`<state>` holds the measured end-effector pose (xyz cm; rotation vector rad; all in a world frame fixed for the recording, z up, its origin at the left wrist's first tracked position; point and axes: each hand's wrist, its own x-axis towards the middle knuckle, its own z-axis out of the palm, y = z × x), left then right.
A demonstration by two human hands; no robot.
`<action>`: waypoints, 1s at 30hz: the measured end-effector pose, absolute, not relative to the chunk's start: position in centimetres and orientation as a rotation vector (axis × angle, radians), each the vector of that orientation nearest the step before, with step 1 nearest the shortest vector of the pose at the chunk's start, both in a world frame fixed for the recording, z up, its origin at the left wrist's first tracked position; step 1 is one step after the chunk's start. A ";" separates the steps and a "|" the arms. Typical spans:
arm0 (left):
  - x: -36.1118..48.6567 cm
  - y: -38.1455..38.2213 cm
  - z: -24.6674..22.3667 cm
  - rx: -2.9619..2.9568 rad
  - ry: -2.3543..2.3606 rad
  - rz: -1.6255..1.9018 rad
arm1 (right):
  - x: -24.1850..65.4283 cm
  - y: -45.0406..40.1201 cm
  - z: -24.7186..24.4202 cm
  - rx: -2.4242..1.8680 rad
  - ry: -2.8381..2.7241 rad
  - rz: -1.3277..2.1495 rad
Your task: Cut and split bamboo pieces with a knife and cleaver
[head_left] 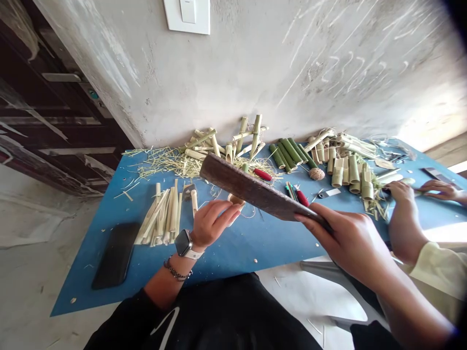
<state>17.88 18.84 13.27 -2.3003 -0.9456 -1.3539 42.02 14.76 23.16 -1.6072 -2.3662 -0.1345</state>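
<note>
- right hand [346, 243] narrow, gripping cleaver [251, 187]; blade tilted above blue surface [255, 248];
- left hand [211, 223] open; fingertips just beside bamboo ring [236, 199];
- co-worker's hand [401, 206] at far right;

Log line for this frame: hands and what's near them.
right hand: grips rusty broad blade | left hand: no clear hold, above blue table | nearby: cut bamboo pieces | co-worker's hand: at table's right

room on blue table [255, 248], bamboo pieces [160, 218] blocking beyond
</note>
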 end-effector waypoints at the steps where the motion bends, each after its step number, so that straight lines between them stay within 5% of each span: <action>1: 17.9 18.8 13.4 -2.317 -0.961 -1.356 | 42.1 14.8 23.3 -1.611 -2.373 -0.139; 17: 17.9 18.3 12.0 -2.368 -1.029 -1.499 | 42.1 15.8 24.5 -1.552 -2.522 -0.119; 23: 18.2 17.0 4.7 -2.398 -1.826 -1.504 | 42.2 15.8 25.0 -1.528 -2.560 -0.045; 30: 20.0 17.4 -1.4 -2.454 -1.884 -1.174 | 42.1 16.2 25.0 -1.568 -2.536 0.007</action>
